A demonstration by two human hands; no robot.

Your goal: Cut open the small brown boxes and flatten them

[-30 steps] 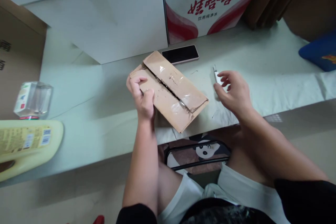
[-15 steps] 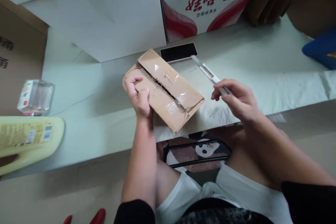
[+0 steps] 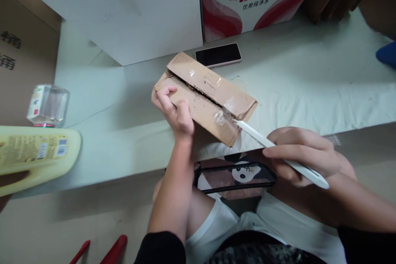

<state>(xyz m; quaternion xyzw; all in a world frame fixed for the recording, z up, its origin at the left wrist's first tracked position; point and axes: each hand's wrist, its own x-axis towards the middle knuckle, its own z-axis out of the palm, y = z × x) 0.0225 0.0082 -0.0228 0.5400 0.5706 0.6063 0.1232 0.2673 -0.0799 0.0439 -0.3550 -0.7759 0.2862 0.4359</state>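
A small brown cardboard box [image 3: 210,86] is tilted over the table's front edge, with a dark slit between its flaps and scraps of clear tape on it. My left hand [image 3: 176,111] grips its left end, thumb on the lower flap and fingers curled over the side. In my right hand [image 3: 306,152] is a white utility knife [image 3: 256,136], held between thumb and fingers. The knife's tip meets the right end of the slit, beside loose, wrinkled tape [image 3: 222,117]. The blade itself is hard to make out there.
Behind the box lies a phone [image 3: 218,55]. A large white box [image 3: 148,16] and a red-and-white carton [image 3: 247,4] stand at the back. On the left are a clear bottle [image 3: 57,105] and a yellow jug [image 3: 40,156]; a blue object [image 3: 386,54] sits far right.
My right hand has turned and brought the utility knife from the air right of the box down to the slit's right end. The left hand keeps its grip on the box.
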